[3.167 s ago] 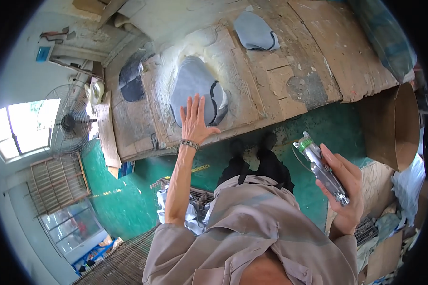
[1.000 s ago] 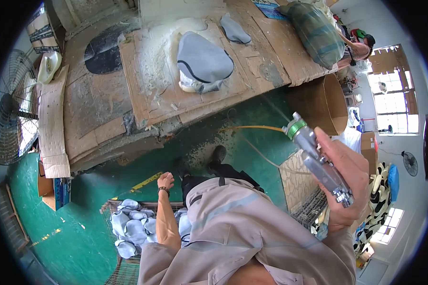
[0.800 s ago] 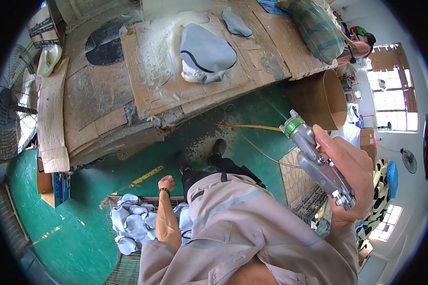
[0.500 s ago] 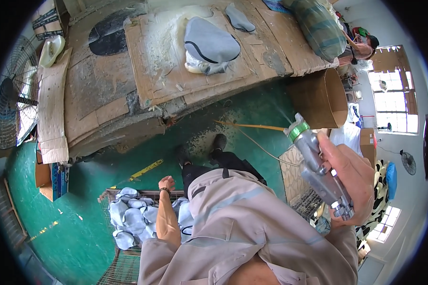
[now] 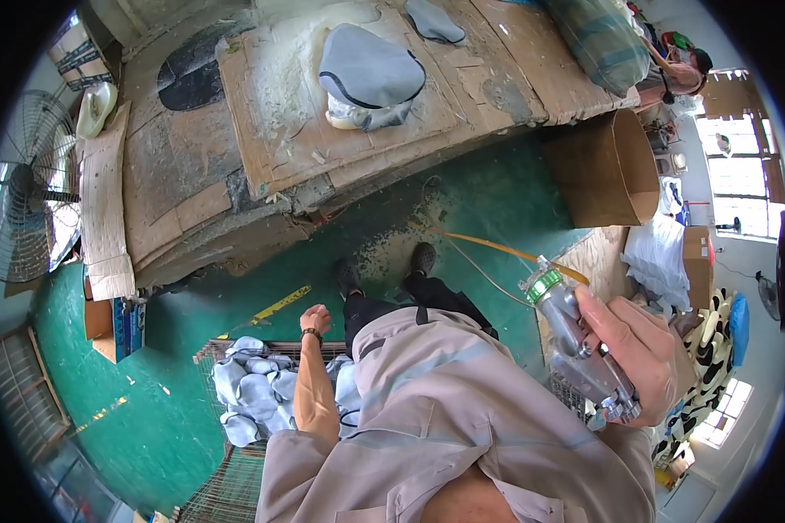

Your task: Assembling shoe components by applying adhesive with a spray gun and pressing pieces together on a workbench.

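Observation:
My right hand (image 5: 632, 349) is wrapped round a metal spray gun (image 5: 576, 327) with a green ring near its nozzle, which points up and to the left. A yellow hose (image 5: 506, 248) shows behind the gun. My left hand (image 5: 315, 321) hangs low on the left, fingers loosely bent and holding nothing. Nearest to it is a pile of grey-blue fabric pieces (image 5: 257, 383) in a wire basket. On the workbench, a grey cover with a dark edge (image 5: 371, 65) rests on a pale, padded form (image 5: 358, 115). A smaller grey piece (image 5: 434, 22) lies to its right.
The cardboard-covered workbench (image 5: 179, 157) spans the far side. An open cardboard box (image 5: 597, 174) stands at its right end, near a large wrapped bundle (image 5: 597, 44). A fan (image 5: 30, 183) is at far left. Another person (image 5: 676, 74) is at far right. The floor (image 5: 183, 357) is green.
My right hand and the spray gun have moved slightly down. The faint mist at the nozzle no longer shows. My left hand has shifted slightly right and up, and the whole view has shifted a little.

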Motion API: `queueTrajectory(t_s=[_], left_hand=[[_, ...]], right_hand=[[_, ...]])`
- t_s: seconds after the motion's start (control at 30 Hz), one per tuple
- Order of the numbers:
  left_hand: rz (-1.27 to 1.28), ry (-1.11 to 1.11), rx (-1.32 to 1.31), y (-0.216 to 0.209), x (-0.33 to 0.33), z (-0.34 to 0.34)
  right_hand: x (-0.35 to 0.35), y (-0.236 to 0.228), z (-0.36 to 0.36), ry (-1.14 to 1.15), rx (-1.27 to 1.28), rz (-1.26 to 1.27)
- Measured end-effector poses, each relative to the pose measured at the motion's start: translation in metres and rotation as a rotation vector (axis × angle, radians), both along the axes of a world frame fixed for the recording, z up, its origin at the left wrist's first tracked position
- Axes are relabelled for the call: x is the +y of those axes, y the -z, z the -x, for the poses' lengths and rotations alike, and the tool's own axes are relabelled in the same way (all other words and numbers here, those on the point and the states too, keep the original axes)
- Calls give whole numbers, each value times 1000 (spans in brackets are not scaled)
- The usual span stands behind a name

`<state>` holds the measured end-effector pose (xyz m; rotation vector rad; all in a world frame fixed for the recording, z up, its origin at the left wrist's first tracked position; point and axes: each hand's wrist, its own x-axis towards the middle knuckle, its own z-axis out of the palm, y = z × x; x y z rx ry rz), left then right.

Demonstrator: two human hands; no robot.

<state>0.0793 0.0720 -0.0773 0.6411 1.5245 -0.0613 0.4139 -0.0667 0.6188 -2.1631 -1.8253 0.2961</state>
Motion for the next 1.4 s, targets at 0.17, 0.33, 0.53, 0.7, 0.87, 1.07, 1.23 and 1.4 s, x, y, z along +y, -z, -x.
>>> queueTrajectory(t_s=[0.17,0.33,0.53,0.7,0.87,1.07,1.23,1.4], left_hand=[[-25,35,44,-10,-18,-30],[-8,48,48,-20,-51,-57],[-41,68,56,-50,-73,-106],[-101,77,82,-71,-79,-143],[-92,8,68,-68,-86,-146],[4,69,113,-65,-82,-177],[-68,12,106,-69,-58,-192],[-101,-30,31,-68,-29,-210]], right_hand=[[-49,11,-60,73,85,11],[-96,24,-138,122,191,-72],[-139,40,-202,495,432,-88],[-142,41,-257,591,419,-80],[-120,32,-286,527,408,-80],[-61,26,-294,249,267,-180],[-25,36,-302,-286,373,-101],[21,25,-282,93,154,-127]])
